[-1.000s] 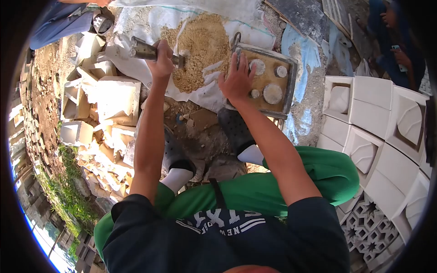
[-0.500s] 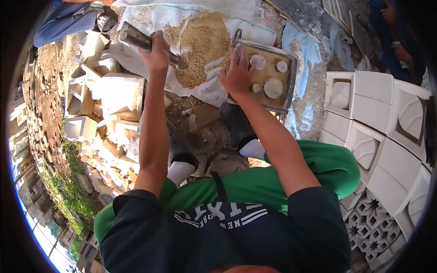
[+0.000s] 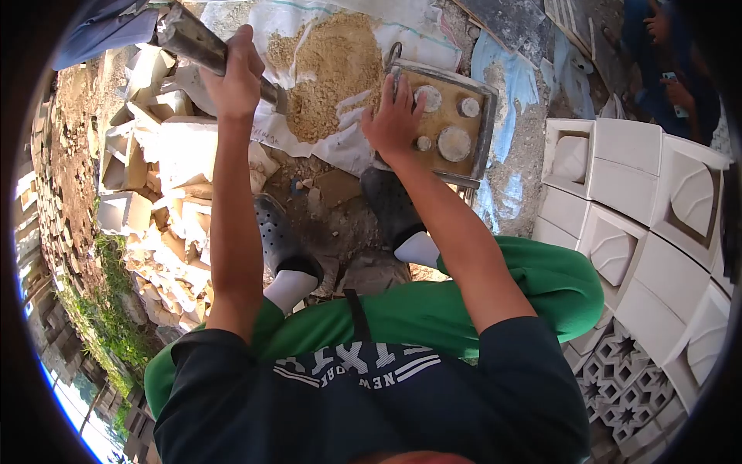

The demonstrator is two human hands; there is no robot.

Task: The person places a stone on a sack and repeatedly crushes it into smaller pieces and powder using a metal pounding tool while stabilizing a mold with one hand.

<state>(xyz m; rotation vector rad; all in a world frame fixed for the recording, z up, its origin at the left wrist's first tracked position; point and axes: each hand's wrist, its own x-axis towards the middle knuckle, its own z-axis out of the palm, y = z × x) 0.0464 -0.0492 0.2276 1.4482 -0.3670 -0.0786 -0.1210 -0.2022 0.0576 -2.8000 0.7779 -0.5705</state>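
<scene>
My left hand (image 3: 234, 83) is wrapped round a thick dark bar-shaped tool (image 3: 193, 42), raised to the left of a pile of sandy powder (image 3: 325, 73). The tool's broad end points up and left; its short other end sticks out on the right side of the fist. My right hand (image 3: 394, 122) rests with spread fingers on the left part of a dark-framed rectangular mould (image 3: 488, 127). Tan material fills the mould, and several pale round discs (image 3: 454, 144) of different sizes show on its face. A loop handle (image 3: 395, 52) stands at its upper left corner.
A white sheet (image 3: 270, 131) lies under the powder. Broken pale blocks (image 3: 189, 151) are heaped at left. Cast blocks (image 3: 627, 178) and star-patterned blocks (image 3: 626, 387) line the right. Other people's clothed legs (image 3: 104, 35) and hand (image 3: 680, 97) show at the upper edges.
My left hand has swung the bar-shaped tool up and to the left, away from the mould. The right hand stays on the mould; the whole view has shifted slightly.
</scene>
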